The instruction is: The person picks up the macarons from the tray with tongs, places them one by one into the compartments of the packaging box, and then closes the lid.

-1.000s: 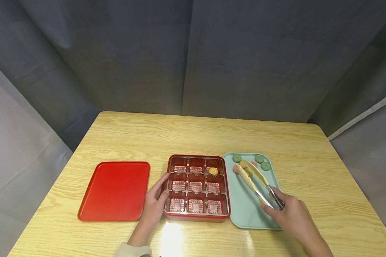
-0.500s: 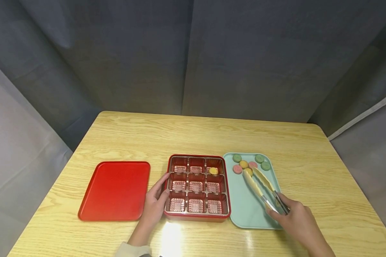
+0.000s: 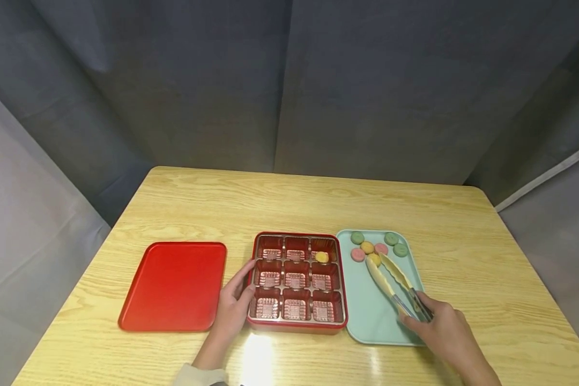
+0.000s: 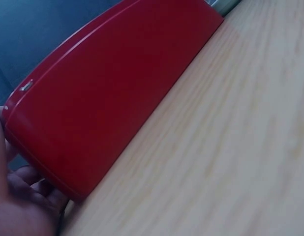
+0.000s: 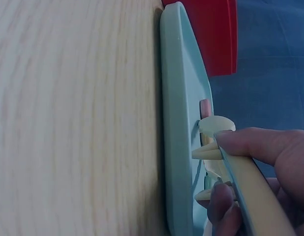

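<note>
My right hand (image 3: 441, 327) holds metal tongs (image 3: 393, 287) with cream tips over the mint-green tray (image 3: 366, 321). The parted tips stand at either side of a yellow round cookie (image 3: 375, 259); contact cannot be made out. Another yellow cookie (image 3: 367, 247), pink cookies (image 3: 358, 254) and green cookies (image 3: 357, 237) lie close by. My left hand (image 3: 232, 305) rests against the left wall of the red box (image 3: 296, 325), thumb and index finger extended to its rim. A clear insert divides the box, and a yellow cookie (image 3: 321, 257) sits in its back right compartment.
A flat red tray or lid (image 3: 173, 287) lies left of the box. The wooden table (image 3: 280, 198) runs back to dark curtains (image 3: 212, 96), with paler cloth at both sides. The green tray's left edge is close to the box.
The tongs have drawn back slightly toward me and right, from over the cookies to around the nearer yellow one. The left hand and the box stay in place.
</note>
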Action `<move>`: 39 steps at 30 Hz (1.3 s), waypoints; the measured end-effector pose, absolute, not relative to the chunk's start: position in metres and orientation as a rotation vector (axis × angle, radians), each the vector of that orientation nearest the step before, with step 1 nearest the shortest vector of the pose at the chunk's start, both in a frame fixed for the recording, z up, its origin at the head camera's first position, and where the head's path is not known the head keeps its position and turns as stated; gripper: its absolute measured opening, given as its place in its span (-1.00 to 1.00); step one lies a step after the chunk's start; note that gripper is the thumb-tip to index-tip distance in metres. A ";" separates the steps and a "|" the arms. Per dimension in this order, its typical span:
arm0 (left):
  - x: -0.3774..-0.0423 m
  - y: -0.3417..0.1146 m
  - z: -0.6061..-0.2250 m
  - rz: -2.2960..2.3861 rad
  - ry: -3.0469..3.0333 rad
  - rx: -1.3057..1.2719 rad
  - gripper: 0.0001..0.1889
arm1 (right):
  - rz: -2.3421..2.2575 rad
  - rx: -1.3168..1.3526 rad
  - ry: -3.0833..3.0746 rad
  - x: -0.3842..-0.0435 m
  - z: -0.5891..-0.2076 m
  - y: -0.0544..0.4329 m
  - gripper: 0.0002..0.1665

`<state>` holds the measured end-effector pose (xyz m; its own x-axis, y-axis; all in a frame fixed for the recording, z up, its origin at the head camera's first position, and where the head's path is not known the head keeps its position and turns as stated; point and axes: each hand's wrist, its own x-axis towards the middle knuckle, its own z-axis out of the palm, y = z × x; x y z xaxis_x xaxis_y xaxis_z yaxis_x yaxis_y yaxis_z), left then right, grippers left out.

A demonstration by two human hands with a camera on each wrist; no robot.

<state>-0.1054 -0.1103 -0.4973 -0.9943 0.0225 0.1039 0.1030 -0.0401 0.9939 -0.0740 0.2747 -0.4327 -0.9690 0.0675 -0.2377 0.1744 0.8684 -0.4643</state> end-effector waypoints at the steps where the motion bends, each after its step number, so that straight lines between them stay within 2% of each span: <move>1: -0.105 -0.110 -0.497 -2.225 -2.135 -0.143 -0.44 | -0.730 0.189 2.824 -0.074 -0.433 0.275 0.01; 13: -0.105 -0.110 -0.497 -2.226 -2.138 -0.140 -0.44 | -0.725 0.188 2.829 -0.075 -0.429 0.273 0.01; 20: -0.105 -0.110 -0.500 -2.243 -2.121 -0.151 -0.44 | -0.775 0.094 2.891 -0.073 -0.421 0.265 -0.04; 32: -0.105 -0.110 -0.498 -2.234 -2.133 -0.129 -0.44 | -0.894 -0.045 3.023 -0.085 -0.405 0.224 -0.19; 39: -0.106 -0.110 -0.498 -2.234 -2.108 -0.177 -0.46 | -0.930 -0.078 2.998 -0.088 -0.400 0.208 -0.21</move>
<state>-0.1059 -0.1103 -0.4984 -0.9913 0.0318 0.1281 0.1260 -0.0596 0.9902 -0.0882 0.2079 -0.3999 -0.9988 -0.0482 0.0130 -0.0471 0.8231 -0.5659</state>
